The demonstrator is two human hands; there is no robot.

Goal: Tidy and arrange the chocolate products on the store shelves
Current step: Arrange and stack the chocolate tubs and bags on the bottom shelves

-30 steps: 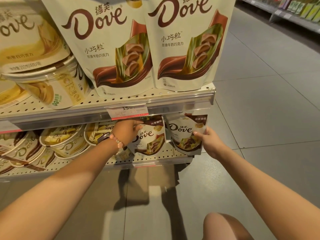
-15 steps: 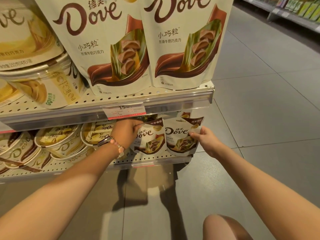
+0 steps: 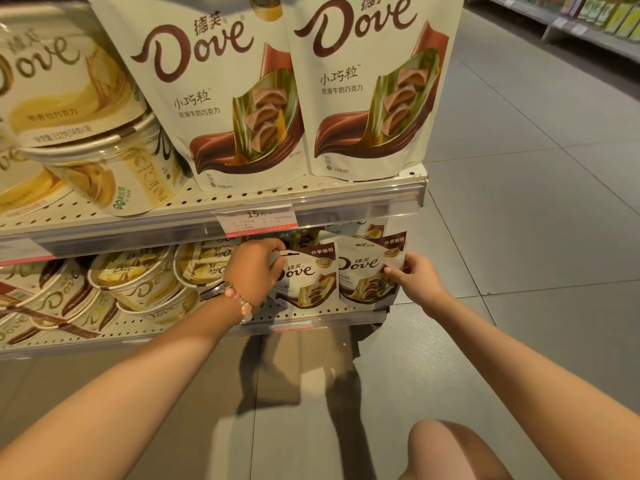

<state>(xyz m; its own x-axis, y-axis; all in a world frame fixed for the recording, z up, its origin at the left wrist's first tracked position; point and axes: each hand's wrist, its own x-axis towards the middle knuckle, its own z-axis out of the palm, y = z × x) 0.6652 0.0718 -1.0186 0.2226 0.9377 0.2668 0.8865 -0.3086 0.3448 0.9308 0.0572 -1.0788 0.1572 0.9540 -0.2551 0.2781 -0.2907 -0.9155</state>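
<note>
Currently pinching two small Dove pouches on the lower shelf (image 3: pixel 332 318), left hand (image 3: pixel 254 268) clamped on the left pouch (image 3: pixel 306 278), right hand (image 3: pixel 415 275) on the right pouch (image 3: pixel 367 271), probably risking toppling either upright pouch through uneven tugging.

We see cream pouches (image 3: pixel 306 278) printed with brown lettering, brown corner bands and a brown-and-green chocolate swirl. The tubs (image 3: pixel 135 282) near the shelf's left edge are cream and yellow with dark brown ribbons. The price tag (image 3: pixel 258 219) is white with a red strip. A bracelet (image 3: pixel 239 299) has pink beads.
</note>
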